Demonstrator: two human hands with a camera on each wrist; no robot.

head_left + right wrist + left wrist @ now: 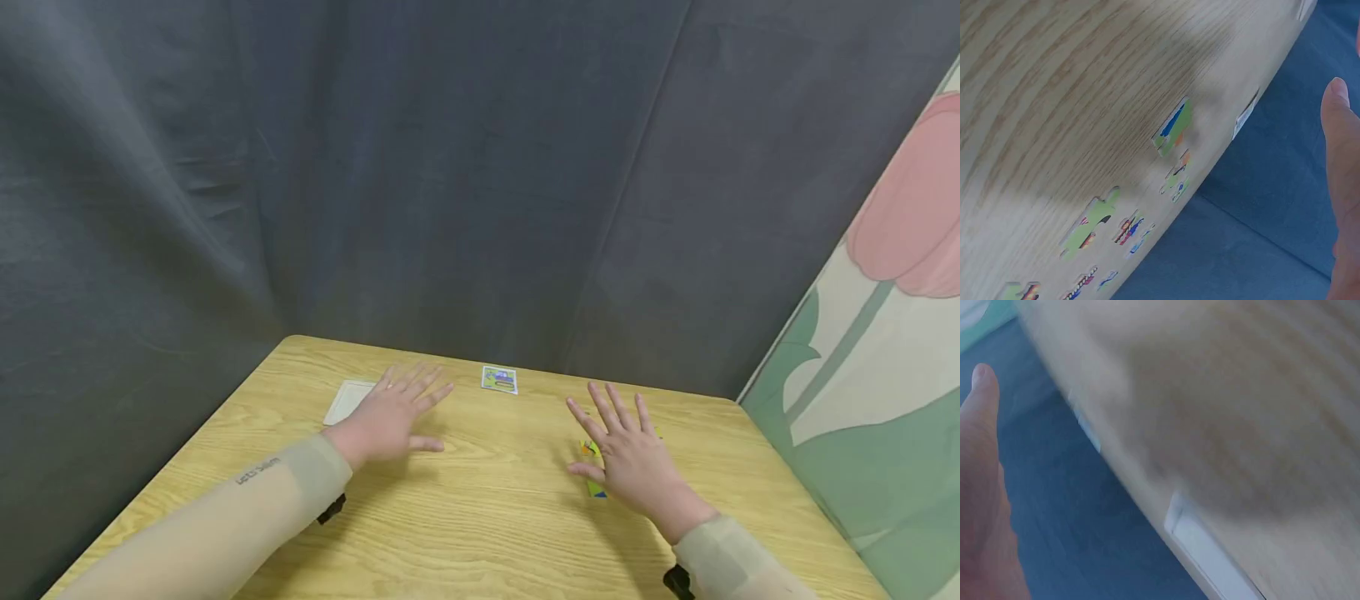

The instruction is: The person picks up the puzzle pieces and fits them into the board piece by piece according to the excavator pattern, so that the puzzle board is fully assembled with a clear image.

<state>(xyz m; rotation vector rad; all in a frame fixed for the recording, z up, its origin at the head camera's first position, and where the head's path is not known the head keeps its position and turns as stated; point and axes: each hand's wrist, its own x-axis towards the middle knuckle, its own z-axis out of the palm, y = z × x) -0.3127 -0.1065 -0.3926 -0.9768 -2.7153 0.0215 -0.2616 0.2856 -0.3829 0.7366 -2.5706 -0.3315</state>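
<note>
**Left hand (386,423) and right hand (637,465) spread, holding nothing**

Fingers (618,407) stand straight, splayed above the desk (480,517). The tray (347,402) shows partly behind the left hand, pieces (1088,230) behind the right, the card (499,379) between, near the far edge.

Arms (225,517) outstretched, left grip (390,423) splayed, right grip (633,458) also splayed
</note>
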